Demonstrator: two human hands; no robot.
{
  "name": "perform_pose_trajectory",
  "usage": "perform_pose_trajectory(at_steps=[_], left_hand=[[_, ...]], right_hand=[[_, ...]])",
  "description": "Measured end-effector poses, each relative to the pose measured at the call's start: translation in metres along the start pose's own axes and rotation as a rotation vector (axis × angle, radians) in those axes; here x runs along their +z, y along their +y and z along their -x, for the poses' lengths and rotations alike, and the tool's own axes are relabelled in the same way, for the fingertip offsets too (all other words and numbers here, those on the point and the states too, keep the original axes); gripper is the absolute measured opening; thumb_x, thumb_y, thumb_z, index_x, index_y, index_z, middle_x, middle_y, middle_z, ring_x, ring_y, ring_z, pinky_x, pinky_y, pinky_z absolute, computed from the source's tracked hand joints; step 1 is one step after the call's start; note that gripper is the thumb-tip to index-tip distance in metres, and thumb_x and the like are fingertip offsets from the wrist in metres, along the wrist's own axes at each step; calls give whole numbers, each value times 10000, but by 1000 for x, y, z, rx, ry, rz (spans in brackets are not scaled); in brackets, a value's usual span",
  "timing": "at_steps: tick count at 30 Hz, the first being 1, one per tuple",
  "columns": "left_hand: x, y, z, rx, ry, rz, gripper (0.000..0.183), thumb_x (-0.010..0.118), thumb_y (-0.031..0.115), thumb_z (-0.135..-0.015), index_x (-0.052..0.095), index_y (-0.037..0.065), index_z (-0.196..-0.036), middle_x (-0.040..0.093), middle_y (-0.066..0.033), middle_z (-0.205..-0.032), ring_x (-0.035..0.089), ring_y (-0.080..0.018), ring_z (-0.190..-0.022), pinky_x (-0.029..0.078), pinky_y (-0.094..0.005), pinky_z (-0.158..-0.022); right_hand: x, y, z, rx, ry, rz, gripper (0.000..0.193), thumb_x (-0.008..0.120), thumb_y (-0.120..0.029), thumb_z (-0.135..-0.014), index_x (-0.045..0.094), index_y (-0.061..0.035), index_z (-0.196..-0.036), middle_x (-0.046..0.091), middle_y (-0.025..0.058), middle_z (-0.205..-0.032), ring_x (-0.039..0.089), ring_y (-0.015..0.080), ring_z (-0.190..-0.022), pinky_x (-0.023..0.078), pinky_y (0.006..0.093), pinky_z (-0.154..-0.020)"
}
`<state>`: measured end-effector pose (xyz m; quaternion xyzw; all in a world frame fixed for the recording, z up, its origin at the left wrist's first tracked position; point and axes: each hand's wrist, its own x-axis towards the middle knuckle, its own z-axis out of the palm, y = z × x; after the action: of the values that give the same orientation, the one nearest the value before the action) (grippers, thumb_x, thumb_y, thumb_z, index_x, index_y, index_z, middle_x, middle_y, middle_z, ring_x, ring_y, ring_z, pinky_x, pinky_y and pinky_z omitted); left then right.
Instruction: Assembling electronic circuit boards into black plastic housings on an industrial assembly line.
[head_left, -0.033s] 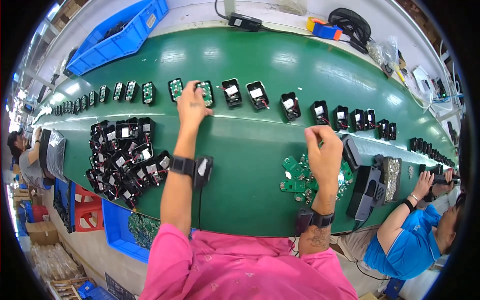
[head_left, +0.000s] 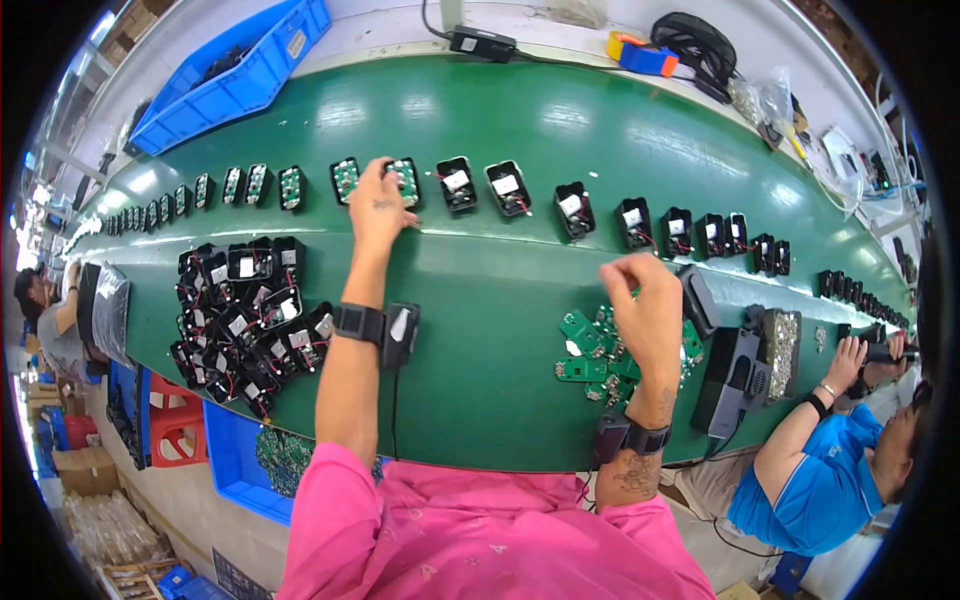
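My left hand (head_left: pixel 378 203) is at the row of black cases on the bench, its fingers closed round a black case with a green circuit board (head_left: pixel 404 181) in it. Just left of those fingers stands another case with a green board (head_left: pixel 345 178). My right hand (head_left: pixel 648 312) hovers over a loose heap of green circuit boards (head_left: pixel 582 370). Its thumb and fingers are curled together, and whatever they hold is hidden. To the right of my left hand, the cases in the row, such as this black case (head_left: pixel 456 186), show a white block and thin wires inside.
A pile of black cases (head_left: pixel 240 325) lies left of my left forearm. Right of the boards stand a dark grey device (head_left: pixel 728 385) and a tray of small metal parts (head_left: pixel 782 350). A blue crate (head_left: pixel 235 80) sits far left. A co-worker in blue (head_left: pixel 820 480) is at right.
The whole view has shifted slightly. My right hand has come a little nearer to me; my left hand stays at the same case.
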<state>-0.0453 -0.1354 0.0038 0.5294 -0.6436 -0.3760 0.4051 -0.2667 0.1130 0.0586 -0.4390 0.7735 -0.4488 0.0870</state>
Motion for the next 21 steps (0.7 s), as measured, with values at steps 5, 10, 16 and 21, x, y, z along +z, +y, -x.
perform_pose_trajectory(at_steps=[5,10,16,21], left_hand=[[-9,17,1,388,28,-605,659,681,232,-871,438,31,-1450,606,-233,-1266,629,-374,-1121,520,-448,-928],[13,53,8,476,-308,-843,916,838,324,-691,414,70,-1462,466,-170,-1481,565,-376,-1229,506,-467,-968],[9,62,30,553,-311,-758,803,840,368,-658,521,52,-1324,659,-175,-1173,631,-367,-1081,513,-452,-908],[-4,84,113,669,-632,-738,680,876,353,-626,582,105,-1187,689,-125,-1075,699,-330,-866,558,-411,-739]], right_hand=[[-13,4,13,-111,-379,372,302,830,-198,-679,707,-21,-889,611,115,-906,556,325,-939,468,428,-824],[2,-3,19,-158,-523,380,320,834,-121,-657,621,-18,-873,594,124,-943,528,347,-981,461,435,-823],[3,-10,15,-70,-490,-40,331,773,-25,-734,599,-16,-1016,573,72,-726,579,221,-685,457,348,-621],[8,-28,21,11,-768,-534,519,758,-25,-776,581,-9,-1264,527,20,-670,510,75,-513,392,253,-484]])
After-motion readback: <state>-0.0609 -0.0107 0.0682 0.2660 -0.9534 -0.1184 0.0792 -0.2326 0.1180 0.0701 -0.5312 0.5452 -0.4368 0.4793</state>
